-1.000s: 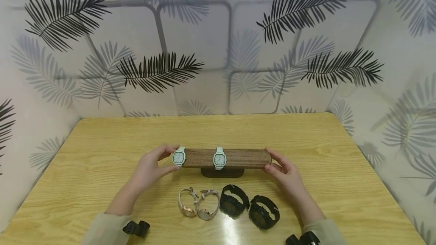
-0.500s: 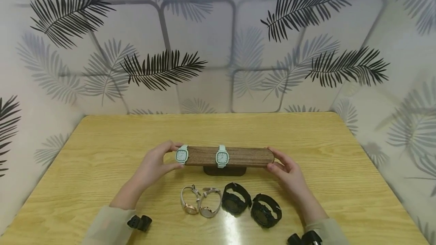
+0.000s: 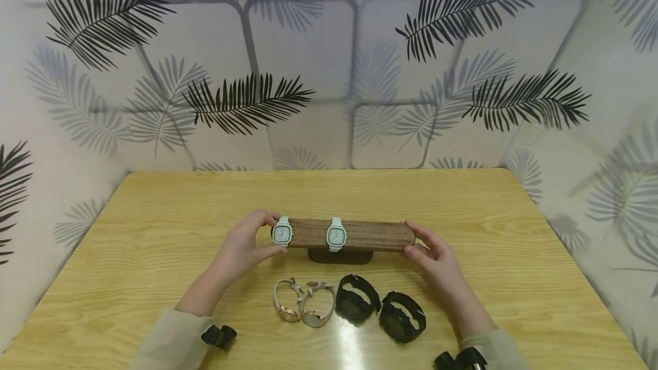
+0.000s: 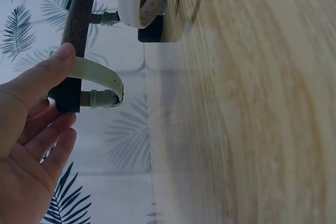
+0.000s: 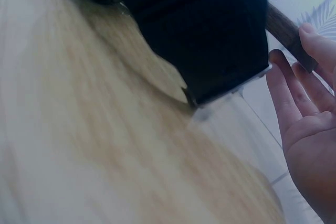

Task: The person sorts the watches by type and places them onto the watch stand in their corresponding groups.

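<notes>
A dark wooden watch stand (image 3: 377,236) lies crosswise at mid table on a short black base (image 3: 340,256). Two wristwatches with pale mint straps circle its bar: one wristwatch (image 3: 282,233) near the left end, another wristwatch (image 3: 336,236) around the middle. My left hand (image 3: 244,252) pinches the left one from its side, the thumb (image 4: 63,59) on the strap and the fingers behind the bar. With thumb and fingers, my right hand (image 3: 437,260) holds the bar's right end. In the right wrist view a black strap blocks much of the scene, but the bar end shows by my right hand (image 5: 310,135).
In front of the stand lie two slim pale-strapped watches, a left one (image 3: 288,301) and a right one (image 3: 317,305). Beside them are two bulky black watches, a left one (image 3: 357,298) and a right one (image 3: 402,317). The wooden table (image 3: 154,227) meets a leaf-patterned backdrop.
The left mint wristwatch has slid right along the bar, away from its left end, with my left hand following. My right hand stays at the right end. The view shifts slightly.
</notes>
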A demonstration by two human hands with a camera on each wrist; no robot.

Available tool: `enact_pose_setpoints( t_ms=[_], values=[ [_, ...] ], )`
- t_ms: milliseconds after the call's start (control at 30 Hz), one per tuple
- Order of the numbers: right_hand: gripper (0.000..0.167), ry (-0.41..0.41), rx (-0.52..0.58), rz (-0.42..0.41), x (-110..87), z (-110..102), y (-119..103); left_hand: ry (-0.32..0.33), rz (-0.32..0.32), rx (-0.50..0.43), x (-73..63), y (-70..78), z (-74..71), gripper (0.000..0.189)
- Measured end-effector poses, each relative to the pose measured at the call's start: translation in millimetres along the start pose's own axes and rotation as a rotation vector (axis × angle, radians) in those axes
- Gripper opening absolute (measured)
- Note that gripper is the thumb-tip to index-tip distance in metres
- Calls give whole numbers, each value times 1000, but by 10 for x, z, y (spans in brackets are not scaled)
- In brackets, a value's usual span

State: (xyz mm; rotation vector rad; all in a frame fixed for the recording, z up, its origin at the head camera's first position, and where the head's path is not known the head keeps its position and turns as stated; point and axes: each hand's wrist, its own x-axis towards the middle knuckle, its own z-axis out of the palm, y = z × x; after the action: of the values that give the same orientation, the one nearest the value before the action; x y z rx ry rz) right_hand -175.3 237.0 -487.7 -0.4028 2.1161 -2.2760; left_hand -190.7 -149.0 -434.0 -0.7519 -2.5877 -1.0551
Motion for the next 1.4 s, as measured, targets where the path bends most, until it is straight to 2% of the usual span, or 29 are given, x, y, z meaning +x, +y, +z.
enact_pose_setpoints(
  t_ms=[133,267,433,533,867,1067,1400],
  values=[
    [51,-4,8,2,5,6,10,-37,-34,-45,-13,-46,-27,61],
    [51,-8,14,3,11,12,20,-77,-27,-56,-20,-114,-67,74],
    [50,-16,24,-3,13,16,26,-128,-8,-19,-24,-162,-70,73],
    [50,-20,26,-6,12,16,27,-134,-4,4,-14,-159,-49,70],
    [52,-6,-15,6,7,1,-1,-139,22,70,53,-58,-46,68],
    [52,-7,-19,12,7,4,0,-155,71,117,117,32,17,68],
    [52,-5,-18,17,3,0,6,-159,101,215,226,174,128,69]
  ],
)
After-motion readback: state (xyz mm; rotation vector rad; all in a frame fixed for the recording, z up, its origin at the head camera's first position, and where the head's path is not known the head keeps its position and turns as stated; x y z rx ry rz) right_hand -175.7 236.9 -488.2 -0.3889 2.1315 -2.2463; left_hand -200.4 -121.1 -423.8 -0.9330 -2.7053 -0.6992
